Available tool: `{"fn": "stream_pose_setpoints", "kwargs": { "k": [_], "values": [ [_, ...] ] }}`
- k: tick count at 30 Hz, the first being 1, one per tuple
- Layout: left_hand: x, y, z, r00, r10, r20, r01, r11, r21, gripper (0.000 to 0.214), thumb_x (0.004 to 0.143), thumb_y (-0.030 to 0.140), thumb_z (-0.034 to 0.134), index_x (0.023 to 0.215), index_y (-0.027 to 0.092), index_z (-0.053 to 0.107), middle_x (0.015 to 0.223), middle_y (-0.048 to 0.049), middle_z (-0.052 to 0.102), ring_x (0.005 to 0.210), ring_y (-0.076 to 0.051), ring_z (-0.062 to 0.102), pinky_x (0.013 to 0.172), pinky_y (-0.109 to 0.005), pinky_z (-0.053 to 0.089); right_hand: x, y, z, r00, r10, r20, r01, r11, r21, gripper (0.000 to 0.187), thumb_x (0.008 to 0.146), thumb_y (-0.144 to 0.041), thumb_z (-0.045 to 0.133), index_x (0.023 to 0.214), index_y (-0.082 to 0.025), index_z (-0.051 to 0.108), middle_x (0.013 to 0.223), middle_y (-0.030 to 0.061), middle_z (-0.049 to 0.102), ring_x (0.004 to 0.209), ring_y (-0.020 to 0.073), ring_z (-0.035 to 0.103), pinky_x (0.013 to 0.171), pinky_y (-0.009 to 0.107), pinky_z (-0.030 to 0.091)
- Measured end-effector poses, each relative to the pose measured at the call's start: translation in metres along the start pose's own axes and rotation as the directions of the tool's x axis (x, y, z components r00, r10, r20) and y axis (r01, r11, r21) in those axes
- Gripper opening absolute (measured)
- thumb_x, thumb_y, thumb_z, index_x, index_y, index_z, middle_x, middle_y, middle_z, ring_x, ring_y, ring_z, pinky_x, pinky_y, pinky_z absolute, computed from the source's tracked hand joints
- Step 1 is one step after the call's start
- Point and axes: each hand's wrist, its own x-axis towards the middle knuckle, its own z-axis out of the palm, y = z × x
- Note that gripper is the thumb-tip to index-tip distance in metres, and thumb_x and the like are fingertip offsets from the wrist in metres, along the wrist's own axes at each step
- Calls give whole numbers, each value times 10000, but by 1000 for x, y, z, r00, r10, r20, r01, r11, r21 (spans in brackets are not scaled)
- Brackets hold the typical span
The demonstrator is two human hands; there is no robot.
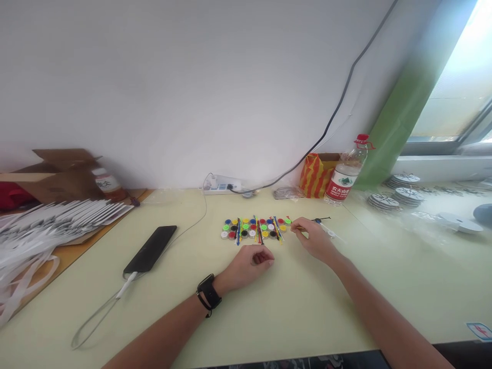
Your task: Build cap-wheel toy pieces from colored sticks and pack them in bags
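I see my left hand (246, 265) just on the near side of the coloured discs (231, 235), fingers curled; I can't tell whether they grasp anything. My right hand (315, 240) pinches at the rows' right end, its hold unclear to me. Thin coloured strips (238, 231) lie among the discs, mid-surface (246, 318).

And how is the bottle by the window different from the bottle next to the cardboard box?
The window-side bottle looks taller; the box-side bottle looks shorter. The window-side bottle has a red cap, but the box-side bottle has a pale cap. The window-side bottle's label is mostly red, while the box-side bottle's is whitish. Both stand near the wall.
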Motion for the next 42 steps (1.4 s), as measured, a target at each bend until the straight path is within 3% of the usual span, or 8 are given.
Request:
{"fn": "stream_pose_setpoints", "kwargs": {
  "k": [11, 19, 24, 29, 37, 42],
  "values": [
    [-1, 0, 0, 1000, 3, 2, -3, 1000, 6, 215, 903, 382, 644, 887, 180, 718, 860, -42, 696, 761, -156, 588, 708, -276, 489, 0, 5, -5, 998, 68, -14, -70, 978, -197, 216, 831, -148, 481, 834, -204, 690, 865, 71, 704, 718, 201, 635, 686, 326, 482],
    [-1, 0, 0, 1000, -4, 2, 4, 1000, 3, 233, 904, 404, 649, 913, 184, 726, 872, -46, 698, 773, -161, 598, 717, -279, 497, 0, 5, -22, 996, 88, -23, -91, 946, -312, 196, 764, -148, 462, 583, -216, 498, 629, 26, 569, 582, 164, 491, 572, 295, 349],
    [-2, -3, 1, 1000, 28, -6, -28, 999, 27, 253, 850, 384, 720, 1026, 202, 719, 948, -54, 696, 844, -179, 612, 765, -294, 501, -3, -13, -17, 978, 118, 171, -95, 986, -135, 195, 759, -158, 461, 583, -216, 521, 634, 21, 607, 614, 170, 535, 575, 284, 388],
    [-4, -3, 1, 997, 79, 4, -79, 993, 84, 308, 823, 399, 758, 1084, 237, 739, 1021, -68, 663, 888, -198, 590, 765, -302, 493, -8, -39, 2, 939, 58, 339, -96, 991, 96, 206, 765, -129, 463, 708, -216, 641, 773, 25, 678, 700, 174, 594, 607, 275, 440],
    [-4, -2, -1, 995, 93, -37, -90, 992, 92, 214, 835, 377, 739, 946, 201, 693, 906, -45, 658, 809, -171, 579, 716, -284, 481, -8, -54, 2, 914, 78, 397, -189, 951, 247, 205, 779, -100, 473, 785, -211, 645, 831, 23, 677, 758, 172, 606, 652, 275, 464],
    [-1, -6, -1, 998, 18, -56, -27, 987, -161, 262, 811, 363, 764, 951, 181, 638, 899, -40, 677, 750, -142, 612, 708, -284, 527, -8, -54, 1, 913, 86, 399, -213, 934, 286, 117, 793, -135, 573, 844, -214, 642, 851, 18, 674, 777, 177, 620, 681, 287, 486]
  ]
}}
